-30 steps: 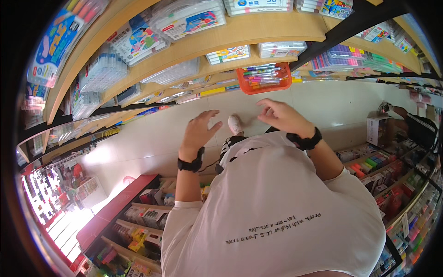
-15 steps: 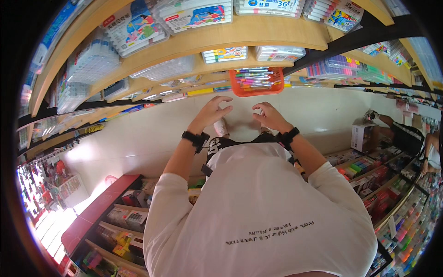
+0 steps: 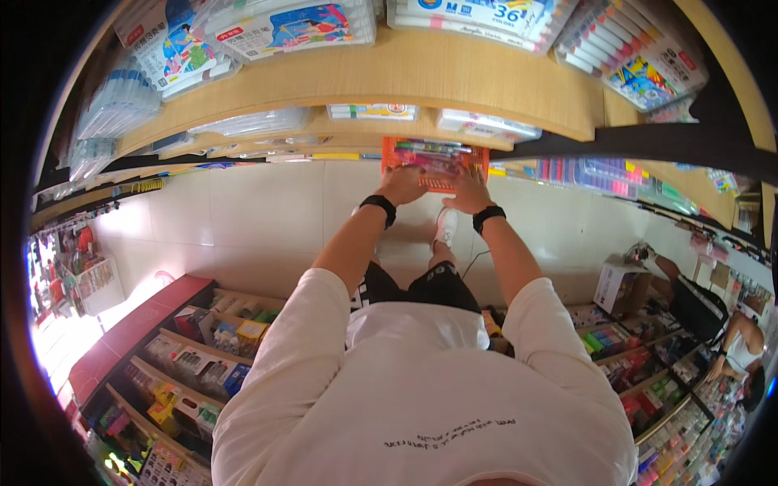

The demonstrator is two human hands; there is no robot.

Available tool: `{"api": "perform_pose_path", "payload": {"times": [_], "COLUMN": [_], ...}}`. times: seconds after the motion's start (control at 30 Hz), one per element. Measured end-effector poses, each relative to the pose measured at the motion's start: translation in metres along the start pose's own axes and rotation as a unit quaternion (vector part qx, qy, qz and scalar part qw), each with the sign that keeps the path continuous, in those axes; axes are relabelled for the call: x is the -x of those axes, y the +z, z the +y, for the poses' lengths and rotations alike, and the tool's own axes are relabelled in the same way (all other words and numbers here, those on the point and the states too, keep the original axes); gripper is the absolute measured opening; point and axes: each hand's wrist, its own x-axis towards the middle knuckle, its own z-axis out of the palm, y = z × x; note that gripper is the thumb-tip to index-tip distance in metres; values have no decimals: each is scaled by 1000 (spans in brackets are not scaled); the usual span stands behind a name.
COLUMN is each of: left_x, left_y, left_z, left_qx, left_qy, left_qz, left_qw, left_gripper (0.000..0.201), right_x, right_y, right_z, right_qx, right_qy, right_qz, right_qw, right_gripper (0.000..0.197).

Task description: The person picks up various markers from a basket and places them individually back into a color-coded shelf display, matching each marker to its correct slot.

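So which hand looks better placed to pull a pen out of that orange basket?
Probably the right hand: it lies spread over the orange basket beside the pens. The left hand grips the basket's front edge, seemingly steadying it.

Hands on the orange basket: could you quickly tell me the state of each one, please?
Left hand: on the orange basket, fingers curled at its edge; firm grip cannot be told.
Right hand: fingers spread open, resting on the basket's front.
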Motion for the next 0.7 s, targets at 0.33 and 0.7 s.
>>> {"api": "perform_pose_path", "payload": {"times": [0.33,0.7], "left_x": [-27,-29], "left_y": [3,11], "left_z": [2,-10], "left_qx": [101,286], "left_qy": [1,2], "left_qz": [20,-28], "left_qw": [995,958], "left_gripper": [56,55], "right_x": [-28,-28], "right_y": [17,3], "right_z": [5,-5], "right_qx": [36,60], "right_qy": [15,13], "right_qz": [-49,-52], "right_qw": [998,997], "right_gripper": [81,73]}}
